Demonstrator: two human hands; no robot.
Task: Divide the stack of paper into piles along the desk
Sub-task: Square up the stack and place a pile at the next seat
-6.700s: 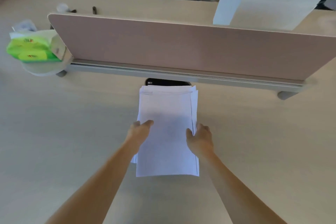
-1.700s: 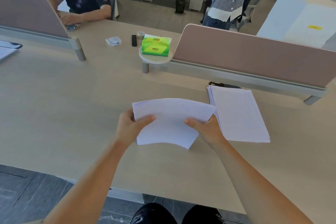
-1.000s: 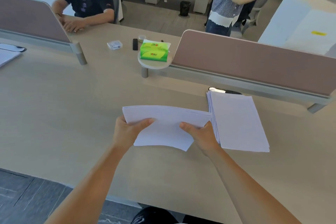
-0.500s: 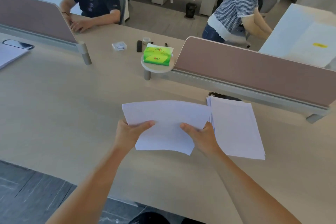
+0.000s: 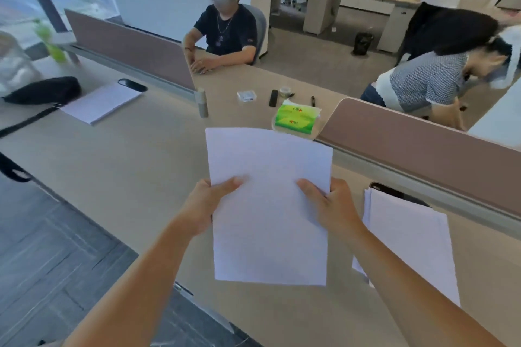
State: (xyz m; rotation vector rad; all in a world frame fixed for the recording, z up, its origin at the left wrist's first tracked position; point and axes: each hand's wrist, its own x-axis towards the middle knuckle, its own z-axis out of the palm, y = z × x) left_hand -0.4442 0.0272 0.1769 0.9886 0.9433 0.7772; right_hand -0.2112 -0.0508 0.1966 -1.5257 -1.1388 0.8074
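I hold a sheaf of white paper [image 5: 269,205] above the desk [image 5: 135,166], long side pointing away from me. My left hand [image 5: 210,205] grips its left edge with the thumb on top. My right hand [image 5: 332,205] grips its right edge the same way. The main stack of paper [image 5: 408,242] lies flat on the desk to the right, partly hidden by my right forearm. Another pile of paper [image 5: 101,103] lies far left on the desk.
A phone [image 5: 394,194] lies behind the main stack, by the brown divider [image 5: 423,144]. A green tissue pack [image 5: 296,118] sits on a small round stand. A black bag [image 5: 42,90] lies far left. A person sits across the desk; another bends over at right.
The sheaf has been lifted and turned from lying crosswise to pointing away from me. My view has swung left, bringing the far-left pile and bag into sight.
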